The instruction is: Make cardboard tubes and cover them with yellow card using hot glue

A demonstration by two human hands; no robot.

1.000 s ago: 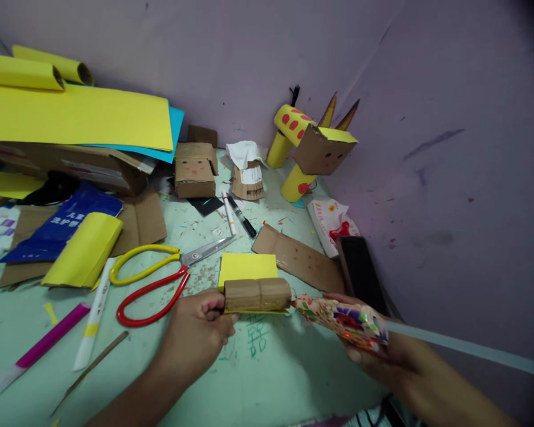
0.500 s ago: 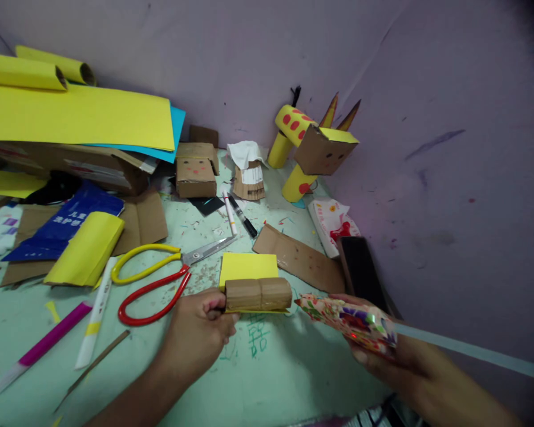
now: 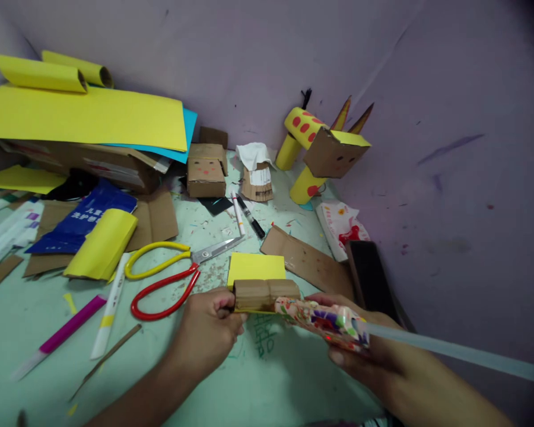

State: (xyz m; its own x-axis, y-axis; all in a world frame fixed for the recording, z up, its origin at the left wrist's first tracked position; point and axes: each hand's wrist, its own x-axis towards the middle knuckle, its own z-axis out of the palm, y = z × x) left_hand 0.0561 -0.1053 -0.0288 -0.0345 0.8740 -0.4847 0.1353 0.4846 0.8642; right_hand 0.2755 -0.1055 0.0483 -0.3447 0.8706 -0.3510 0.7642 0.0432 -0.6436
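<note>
While the left hand [image 3: 213, 325] pinches the left end of a brown cardboard roll [image 3: 262, 292], the right hand [image 3: 385, 362] is wrapped around a glue gun [image 3: 323, 323] covered in flower-patterned material. The roll lies on its side toward the near edge of a pale green surface [image 3: 249, 394], with a yellow paper sheet [image 3: 258, 265] showing behind it and as a thin strip below. The gun's front end overlaps the right part of the roll; whether its tip touches, I cannot tell. A whitish glue stick [image 3: 454, 350] runs from the gun's back, and a small red light glows on its side.

Left of the roll lie large scissors [image 3: 204, 255] with one yellow and one red handle, blades pointing toward the far edge. Nearer the left edge rest a purple marker [image 3: 73, 326] and a white marker [image 3: 109, 314]. By the far right corner stands a yellow, red-spotted animal figure [image 3: 309, 127] with a cardboard head.
</note>
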